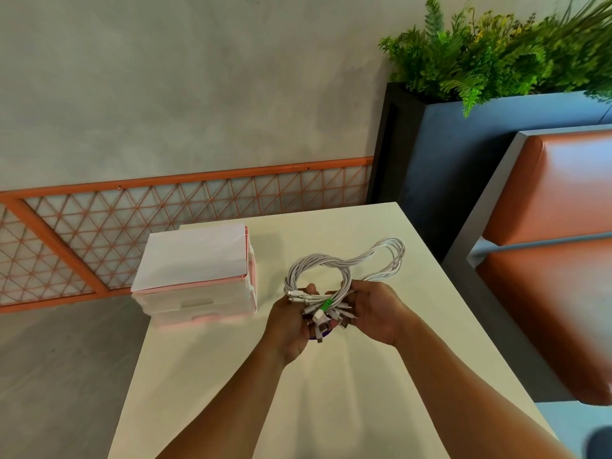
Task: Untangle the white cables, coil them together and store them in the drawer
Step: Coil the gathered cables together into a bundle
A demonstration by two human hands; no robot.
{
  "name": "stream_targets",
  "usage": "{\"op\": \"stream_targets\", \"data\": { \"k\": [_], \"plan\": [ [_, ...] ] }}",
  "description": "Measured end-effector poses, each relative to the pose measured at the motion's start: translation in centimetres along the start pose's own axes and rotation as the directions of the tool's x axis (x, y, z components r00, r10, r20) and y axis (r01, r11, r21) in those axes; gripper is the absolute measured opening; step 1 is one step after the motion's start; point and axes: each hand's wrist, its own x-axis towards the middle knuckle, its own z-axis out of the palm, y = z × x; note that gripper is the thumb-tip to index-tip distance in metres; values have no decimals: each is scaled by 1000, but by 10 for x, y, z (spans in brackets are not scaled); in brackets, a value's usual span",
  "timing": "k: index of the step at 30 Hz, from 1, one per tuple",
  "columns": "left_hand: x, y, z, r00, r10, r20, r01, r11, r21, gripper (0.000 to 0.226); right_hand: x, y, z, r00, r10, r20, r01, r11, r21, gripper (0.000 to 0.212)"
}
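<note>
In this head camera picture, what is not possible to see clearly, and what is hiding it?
All in the head view:
Inside of the pink translucent plastic drawer box: drawers shut, fronts cloudy.
Small purple object: mostly covered by the left hand and the plugs of the bundle of white cables.
Cable count: strands overlap, too fine.
Dark object at the bottom right corner: cut off by the edge, blurred.

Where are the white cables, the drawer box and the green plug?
white cables (344, 264): head view, on the bundled strands at the top of the coil.
drawer box (195, 256): head view, on its flat white top.
green plug (328, 304): head view, on its green sleeve.
</note>
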Motion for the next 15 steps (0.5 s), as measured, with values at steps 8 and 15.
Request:
{"op": "stream_targets", "data": {
  "k": [8, 15],
  "plan": [
    [-2, -1, 3, 998, 45, 37, -47, 997, 63, 24, 0, 8, -4, 992, -71, 102, 77, 995, -55, 24],
    [4, 4, -4, 987, 71, 145, -119, 926, 358, 19, 10, -1, 3, 971, -172, -169, 141, 973, -185, 13]
  ]
}}
